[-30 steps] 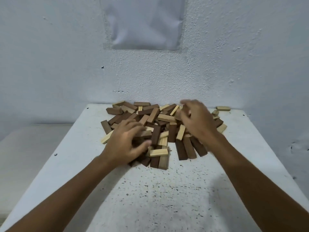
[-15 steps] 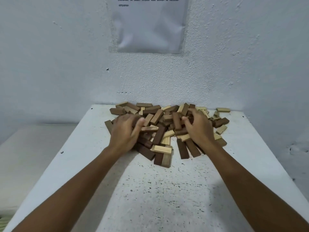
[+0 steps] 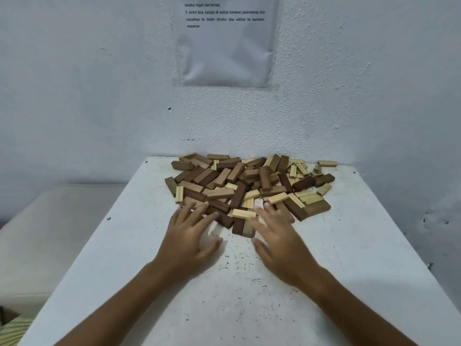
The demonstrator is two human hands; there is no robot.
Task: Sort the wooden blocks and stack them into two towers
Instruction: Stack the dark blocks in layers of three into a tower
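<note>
A loose pile of wooden blocks [image 3: 249,186] lies at the far end of the white table [image 3: 237,295], dark brown and pale ones mixed, none stacked into a tower. My left hand [image 3: 189,236] hovers flat with spread fingers at the pile's near left edge, its fingertips reaching the nearest dark blocks. My right hand [image 3: 279,238] is spread the same way at the near middle, fingertips by a pale block [image 3: 244,213]. Neither hand holds anything.
The table is speckled with dark spots and butts against a rough white wall. A printed sheet [image 3: 225,41] hangs on the wall above the pile. A lone pale block [image 3: 327,163] sits at the far right. A lower pale surface [image 3: 50,233] lies left of the table.
Both hands were pressed into the pile with curled fingers; they have drawn back toward me and opened flat at its near edge. The blocks shifted and spread slightly.
</note>
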